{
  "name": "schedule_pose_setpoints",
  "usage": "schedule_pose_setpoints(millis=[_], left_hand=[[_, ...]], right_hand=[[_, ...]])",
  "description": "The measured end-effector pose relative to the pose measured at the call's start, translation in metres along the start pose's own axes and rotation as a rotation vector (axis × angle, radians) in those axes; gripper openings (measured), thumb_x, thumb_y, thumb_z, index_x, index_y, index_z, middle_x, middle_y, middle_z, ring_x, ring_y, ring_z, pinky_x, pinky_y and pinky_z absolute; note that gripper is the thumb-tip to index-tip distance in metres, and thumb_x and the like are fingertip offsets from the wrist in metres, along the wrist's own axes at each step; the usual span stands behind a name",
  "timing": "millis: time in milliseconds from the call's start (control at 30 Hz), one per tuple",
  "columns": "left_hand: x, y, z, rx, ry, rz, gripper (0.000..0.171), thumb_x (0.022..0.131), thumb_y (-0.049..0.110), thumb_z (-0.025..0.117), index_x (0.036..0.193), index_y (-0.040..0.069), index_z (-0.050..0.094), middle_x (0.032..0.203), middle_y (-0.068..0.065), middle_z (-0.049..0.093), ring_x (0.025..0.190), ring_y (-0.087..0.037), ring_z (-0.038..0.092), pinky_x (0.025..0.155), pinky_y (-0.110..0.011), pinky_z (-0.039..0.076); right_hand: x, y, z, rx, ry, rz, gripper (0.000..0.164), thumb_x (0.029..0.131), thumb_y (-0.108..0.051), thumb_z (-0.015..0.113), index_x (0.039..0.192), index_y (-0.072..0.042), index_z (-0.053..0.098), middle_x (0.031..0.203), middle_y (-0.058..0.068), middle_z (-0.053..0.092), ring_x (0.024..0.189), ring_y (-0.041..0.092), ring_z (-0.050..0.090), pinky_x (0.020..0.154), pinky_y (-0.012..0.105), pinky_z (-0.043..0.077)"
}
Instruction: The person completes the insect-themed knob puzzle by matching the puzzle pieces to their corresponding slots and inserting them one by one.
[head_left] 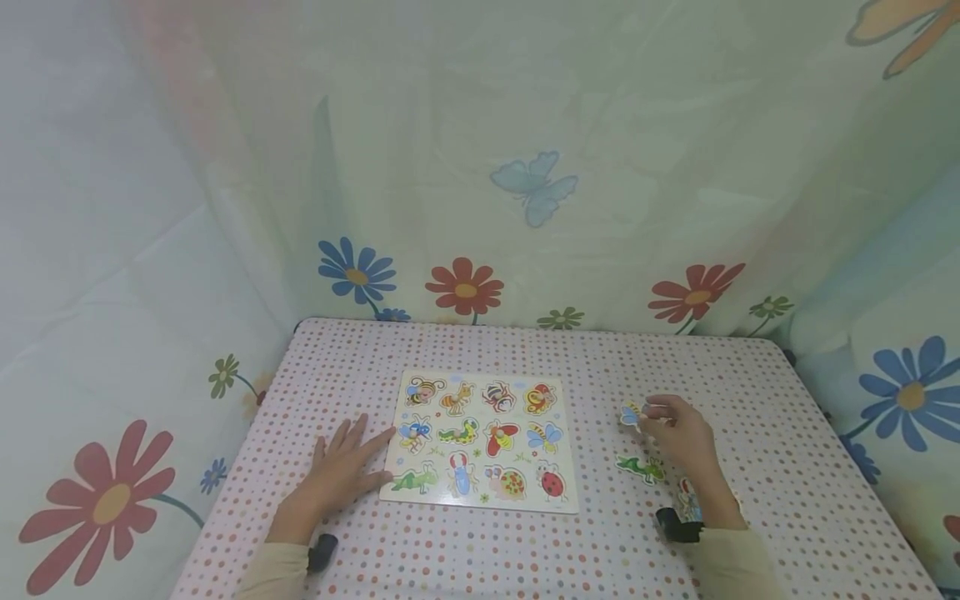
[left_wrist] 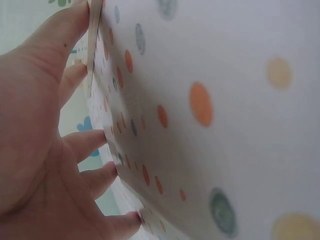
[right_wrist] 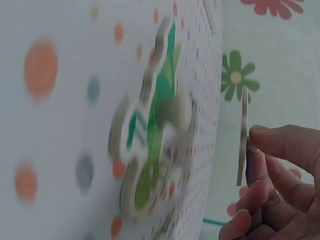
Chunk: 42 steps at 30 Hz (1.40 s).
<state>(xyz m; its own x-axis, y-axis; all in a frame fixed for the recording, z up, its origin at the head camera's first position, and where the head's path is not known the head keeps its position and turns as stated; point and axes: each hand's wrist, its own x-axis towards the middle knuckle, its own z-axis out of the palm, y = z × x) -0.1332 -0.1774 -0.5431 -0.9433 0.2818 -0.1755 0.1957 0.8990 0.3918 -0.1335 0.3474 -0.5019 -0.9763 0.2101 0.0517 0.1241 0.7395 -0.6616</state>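
Your right hand point(head_left: 681, 433) pinches the blue-winged insect piece point(head_left: 630, 414) by its small knob, thumb and fingertip closed together on it. That piece is raised above the dotted tablecloth point(head_left: 450, 554), to the right of the insect puzzle board point(head_left: 480, 457) and well apart from it; your right wrist view shows it edge-on and upright. Your left hand point(head_left: 336, 471) holds nothing: its fingers are spread wide, with thumb and index finger touching the board's left edge and the other three fingertips on the cloth.

The board lies flat, its twelve insect and small-creature figures set in three rows of four (a similar blue-winged insect is at the right end of the middle row). Below your right hand, the green grasshopper piece point(head_left: 639, 468) lies on the cloth, its knob upward. Nearer your right wrist is a red-and-blue piece point(head_left: 687, 500), partly hidden, so you cannot tell its whole shape. Behind the table hangs a pale curtain point(head_left: 465, 125) printed with flowers and butterflies.
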Motion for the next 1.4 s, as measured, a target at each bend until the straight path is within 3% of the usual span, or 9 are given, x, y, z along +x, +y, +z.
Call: schedule_pose_setpoints(millis=[267,400,700,1100,1400], left_hand=[[0.0,0.0,0.0,-0.011,0.004,0.001,0.07,0.092,0.055,0.064,0.155,0.034,0.039,0.166,-0.016,0.011,0.149,-0.045,0.004,0.113,-0.072,-0.003],[0.0,-0.001,0.001,-0.011,0.007,0.003,0.071,0.092,0.056,0.063,0.155,0.034,0.039,0.166,-0.016,0.011,0.149,-0.044,0.005,0.113,-0.072,-0.003],[0.0,0.0,0.0,-0.01,0.004,-0.003,0.07,0.092,0.056,0.063,0.155,0.035,0.039,0.166,-0.014,0.011,0.15,-0.044,0.005,0.113,-0.071,-0.003],[0.001,-0.002,0.003,-0.014,0.008,0.002,0.071,0.091,0.058,0.062,0.154,0.036,0.039,0.166,-0.015,0.012,0.149,-0.044,0.005,0.113,-0.071,-0.004],[0.002,-0.003,0.003,-0.011,0.008,0.004,0.071,0.091,0.057,0.062,0.154,0.036,0.039,0.166,-0.014,0.012,0.15,-0.044,0.005,0.113,-0.071,-0.003]], right_hand=[[-0.001,-0.025,0.023,0.08,-0.051,-0.042,0.042,0.092,-0.014,0.071,0.13,0.001,0.059,0.11,0.022,0.069,0.072,0.019,0.056,0.05,0.026,0.046],[-0.002,-0.035,0.037,0.101,-0.077,-0.077,0.041,0.091,-0.012,0.072,0.128,0.001,0.06,0.108,0.02,0.07,0.071,0.018,0.056,0.053,0.026,0.046],[-0.009,-0.057,0.067,0.149,-0.127,-0.045,0.04,0.087,-0.008,0.073,0.125,-0.001,0.062,0.103,0.013,0.069,0.069,0.018,0.055,0.054,0.026,0.046],[-0.01,-0.071,0.088,0.185,-0.177,-0.045,0.034,0.086,-0.007,0.074,0.119,-0.006,0.065,0.097,0.006,0.069,0.07,0.017,0.057,0.056,0.026,0.049],[-0.011,-0.074,0.094,0.166,-0.203,-0.058,0.033,0.085,-0.007,0.073,0.117,-0.007,0.066,0.095,0.004,0.068,0.068,0.017,0.052,0.052,0.024,0.043]])
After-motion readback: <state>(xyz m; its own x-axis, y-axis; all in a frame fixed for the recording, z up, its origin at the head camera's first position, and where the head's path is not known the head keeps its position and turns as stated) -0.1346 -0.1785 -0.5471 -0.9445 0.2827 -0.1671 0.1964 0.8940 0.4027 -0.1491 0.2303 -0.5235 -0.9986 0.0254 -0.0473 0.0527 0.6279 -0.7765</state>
